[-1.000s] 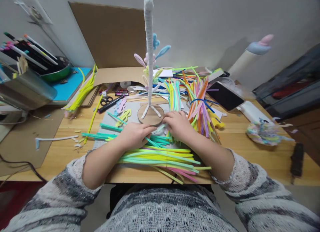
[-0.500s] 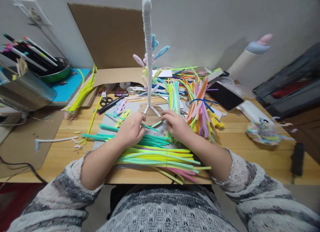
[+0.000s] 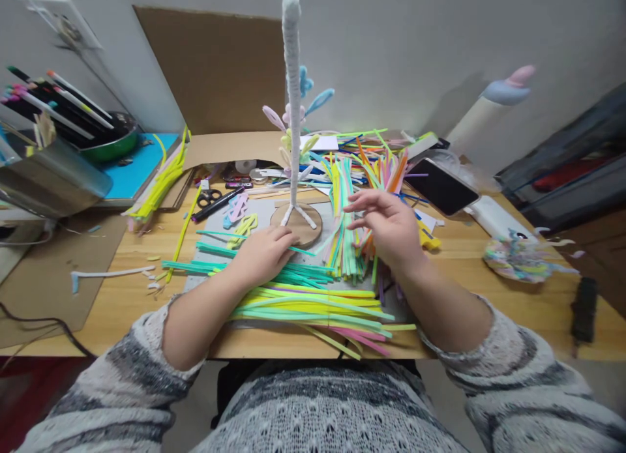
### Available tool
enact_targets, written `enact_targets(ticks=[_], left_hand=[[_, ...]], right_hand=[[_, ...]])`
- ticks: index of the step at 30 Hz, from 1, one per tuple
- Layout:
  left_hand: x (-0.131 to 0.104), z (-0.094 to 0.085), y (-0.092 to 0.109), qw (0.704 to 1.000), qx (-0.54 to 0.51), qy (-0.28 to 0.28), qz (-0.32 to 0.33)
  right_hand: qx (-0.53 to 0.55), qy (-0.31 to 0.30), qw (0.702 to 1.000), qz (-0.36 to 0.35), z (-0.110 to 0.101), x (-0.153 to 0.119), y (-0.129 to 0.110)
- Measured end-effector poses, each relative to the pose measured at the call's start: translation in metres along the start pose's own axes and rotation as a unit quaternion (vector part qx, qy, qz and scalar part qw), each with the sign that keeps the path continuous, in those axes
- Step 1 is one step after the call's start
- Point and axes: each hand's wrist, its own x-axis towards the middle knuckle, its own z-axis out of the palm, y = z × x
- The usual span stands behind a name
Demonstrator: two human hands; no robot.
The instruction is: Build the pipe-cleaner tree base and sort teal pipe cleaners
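Observation:
A tall white wrapped stem [image 3: 292, 101] stands upright on a round wooden disc [image 3: 306, 230], its foot split into short legs. Pink, blue and yellow fuzzy petals [image 3: 320, 101] show behind it. My left hand [image 3: 267, 254] rests palm down at the disc's near left edge, over teal pipe cleaners [image 3: 195, 267], fingers together but not curled round anything visible. Raised over the standing bundles of pastel [image 3: 345, 244] and orange pipe cleaners [image 3: 391, 166], my right hand [image 3: 388, 228] has its fingers spread and holds nothing. A yellow and mint bundle [image 3: 313, 303] lies nearest me.
Pen holders [image 3: 53, 173] stand at the left, near scissors [image 3: 208, 197] and a black pen [image 3: 218, 204]. At the right are a phone [image 3: 443, 186], a white device [image 3: 496, 221], a pastel fuzzy piece [image 3: 518, 257] and a tall white object [image 3: 482, 124]. Cardboard [image 3: 215, 75] leans on the wall.
My right hand has moved off the disc's edge, to the right and up over the bundles, with its fingers opening out. My left hand has shifted slightly right and flattened.

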Motion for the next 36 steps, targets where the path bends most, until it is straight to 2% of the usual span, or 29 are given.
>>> enact_targets(ticks=[3,4,6,8,9,11,13,15,17,22,26,30,36], left_hand=[[-0.001,-0.003,0.002,1.000,0.019,-0.020,0.000],[-0.001,-0.004,0.003,0.999,0.025,-0.024,-0.003],[-0.002,-0.006,0.004,0.999,0.034,-0.030,-0.009],[-0.003,-0.009,0.005,0.999,0.038,-0.034,-0.009],[-0.003,-0.010,0.005,0.999,0.037,-0.036,-0.007],[-0.003,-0.011,0.005,0.999,0.034,-0.042,-0.001],[-0.003,-0.012,0.006,0.998,0.030,-0.051,0.006],[-0.003,-0.011,0.006,0.998,0.027,-0.058,0.008],[-0.002,-0.009,0.006,0.998,0.026,-0.055,0.006],[-0.003,-0.004,0.004,0.999,0.033,-0.032,0.006],[-0.003,-0.003,0.003,0.999,0.031,-0.031,0.004],[-0.003,-0.004,0.003,0.999,0.026,-0.029,-0.006],[-0.003,-0.003,0.003,0.999,0.027,-0.028,-0.008]], right_hand=[[0.005,0.072,0.997,0.040,-0.024,0.017,0.007],[-0.025,0.074,0.996,0.054,-0.030,0.023,0.012],[-0.108,0.038,0.990,0.085,-0.037,0.031,0.024],[-0.196,-0.023,0.976,0.088,-0.039,0.034,0.032],[-0.230,-0.062,0.969,0.065,-0.038,0.033,0.033],[-0.264,-0.164,0.950,-0.023,-0.034,0.030,0.030],[-0.267,-0.276,0.916,-0.120,-0.028,0.024,0.024],[-0.281,-0.339,0.881,-0.175,-0.023,0.019,0.018],[-0.313,-0.344,0.863,-0.198,-0.018,0.014,0.017],[-0.341,-0.358,0.844,-0.209,-0.010,0.009,0.022],[-0.323,-0.371,0.845,-0.210,-0.012,0.011,0.018],[-0.338,-0.365,0.848,-0.185,-0.015,0.013,0.011],[-0.420,-0.372,0.811,-0.167,-0.014,0.011,0.012]])
